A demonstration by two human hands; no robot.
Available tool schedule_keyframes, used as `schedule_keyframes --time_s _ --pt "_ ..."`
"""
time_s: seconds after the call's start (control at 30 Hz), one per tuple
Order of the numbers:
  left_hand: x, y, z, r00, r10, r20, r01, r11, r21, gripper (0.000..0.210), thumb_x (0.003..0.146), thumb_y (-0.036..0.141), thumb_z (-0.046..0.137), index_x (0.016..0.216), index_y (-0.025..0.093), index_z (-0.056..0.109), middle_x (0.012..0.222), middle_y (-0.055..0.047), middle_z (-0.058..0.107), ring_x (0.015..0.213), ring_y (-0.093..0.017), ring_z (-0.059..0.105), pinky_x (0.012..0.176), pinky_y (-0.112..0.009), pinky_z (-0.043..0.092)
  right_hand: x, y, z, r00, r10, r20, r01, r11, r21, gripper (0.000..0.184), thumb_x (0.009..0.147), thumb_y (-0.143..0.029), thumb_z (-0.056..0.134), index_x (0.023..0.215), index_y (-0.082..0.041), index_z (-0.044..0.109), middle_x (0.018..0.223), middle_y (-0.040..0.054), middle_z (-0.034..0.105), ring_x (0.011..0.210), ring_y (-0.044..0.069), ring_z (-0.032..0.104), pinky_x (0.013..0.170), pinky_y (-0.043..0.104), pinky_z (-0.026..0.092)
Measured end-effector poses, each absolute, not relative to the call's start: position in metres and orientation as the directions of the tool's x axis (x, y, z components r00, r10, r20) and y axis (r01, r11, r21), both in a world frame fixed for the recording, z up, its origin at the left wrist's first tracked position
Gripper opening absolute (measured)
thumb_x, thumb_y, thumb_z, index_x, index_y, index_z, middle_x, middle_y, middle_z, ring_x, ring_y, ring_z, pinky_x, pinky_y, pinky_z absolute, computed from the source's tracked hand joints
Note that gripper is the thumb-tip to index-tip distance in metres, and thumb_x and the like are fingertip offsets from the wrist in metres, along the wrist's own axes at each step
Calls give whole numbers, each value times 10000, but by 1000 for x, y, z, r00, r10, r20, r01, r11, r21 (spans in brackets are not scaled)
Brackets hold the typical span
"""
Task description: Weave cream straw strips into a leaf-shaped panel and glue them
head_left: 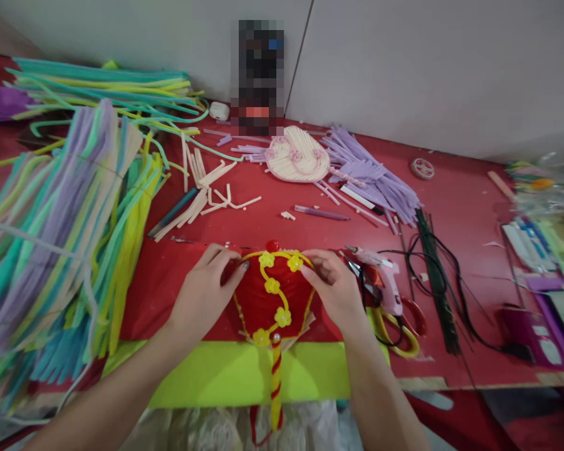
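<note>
A red hand fan [252, 300] edged in yellow lies low in the middle, its handle [276, 382] pointing toward me. The handle is wound in yellow and red stripes, with a red loop at its end. Several yellow flowers [282, 317] sit along a curving yellow stem on its face. My left hand [207, 282] pinches the fan's upper left edge between thumb and fingers. At the upper right edge, my right hand [333, 282] grips the rim beside a yellow flower. Past the top edge shows a small red ball-like piece [273, 245].
Bundles of pastel pipe cleaners [89, 156] fill the left side. Behind the fan lie a cream-and-pink fan [298, 155], purple pipe cleaners [376, 169] and cream offcuts [200, 194]. A pink glue gun [389, 282] and yellow-handled scissors [408, 343] rest right of my right hand.
</note>
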State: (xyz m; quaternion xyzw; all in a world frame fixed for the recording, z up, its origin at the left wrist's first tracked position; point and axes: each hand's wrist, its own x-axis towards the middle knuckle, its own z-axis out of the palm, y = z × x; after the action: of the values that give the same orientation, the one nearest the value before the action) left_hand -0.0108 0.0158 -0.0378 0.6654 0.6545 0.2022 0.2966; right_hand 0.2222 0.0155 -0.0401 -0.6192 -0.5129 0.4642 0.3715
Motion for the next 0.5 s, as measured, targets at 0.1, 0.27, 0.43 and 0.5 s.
schedule_keyframes --time_s 0.1,0.27,0.43,0.5 --pt "-11 19 -33 5 994 -106 585 83 807 309 860 404 565 1107 219 579 1183 -72 607 1030 -223 606 907 -354 470 221 14 -34 83 985 -154 257 -171 -951 242 818 -361 675 1033 -259 633 988 22 678 896 164 639 793 287 505" --pt "-10 18 -28 135 876 -463 -41 471 881 482 816 475 634 1210 199 602 1267 -109 625 1199 -269 562 994 -370 463 219 10 -28 159 985 -67 244 -105 -964 236 812 -333 695 1032 -262 643 941 11 660 831 140 623 729 252 505" --pt "-8 13 -31 272 788 -552 -205 608 767 476 773 423 715 1183 192 642 1141 -102 700 1107 -278 630 943 -371 504 219 9 -28 151 987 -47 226 -81 -971 224 818 -315 695 1032 -271 649 915 0 645 806 124 610 714 232 505" --pt "-8 13 -33 271 813 -516 -181 570 802 464 782 412 710 1185 192 645 1140 -94 703 1093 -275 638 927 -365 512 219 10 -27 134 989 -61 222 -90 -971 237 821 -319 693 1051 -282 650 911 -4 637 787 117 603 703 225 505"
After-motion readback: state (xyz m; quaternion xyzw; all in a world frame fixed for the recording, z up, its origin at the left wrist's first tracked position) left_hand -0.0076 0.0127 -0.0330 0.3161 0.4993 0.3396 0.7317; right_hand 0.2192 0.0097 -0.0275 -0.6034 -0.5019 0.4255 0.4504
